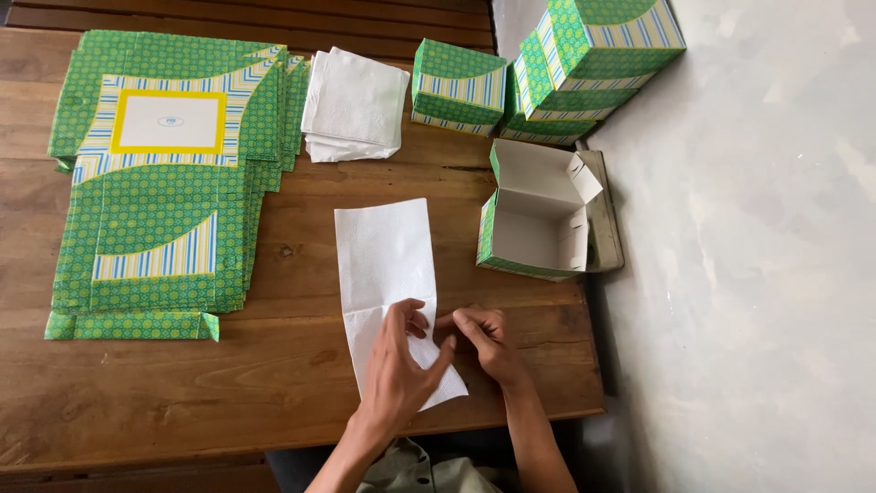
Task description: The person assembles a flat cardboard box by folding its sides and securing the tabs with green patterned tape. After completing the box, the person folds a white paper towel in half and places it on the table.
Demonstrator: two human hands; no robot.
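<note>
The work went on at a wooden table point(274, 365) of broad brown planks, its right edge set against a pale grey floor point(757, 274) that looked like bare concrete. A stack of flat green box blanks point(164, 183), patterned with small dots and blue-and-yellow stripes, lay spread on the left of the table. Beside it, toward the far edge, sat a pile of folded white napkins point(354, 105). Several closed green boxes point(547, 73) were stacked at the far right corner, and an open box point(534, 224), white inside, stood near the right edge with its flaps up.

A long white paper napkin point(383, 265) lay unfolded near the front middle of the table, running away from the person, thin and faintly embossed, with a soft crease across it. Its near end lay under both hands. The left hand point(397, 365) rested on that end, fingers curled and pinching the paper. The right hand point(484, 342), just beside it, also seemed to nip the napkin's right edge between thumb and fingertips, though the fingers hid the contact itself.
</note>
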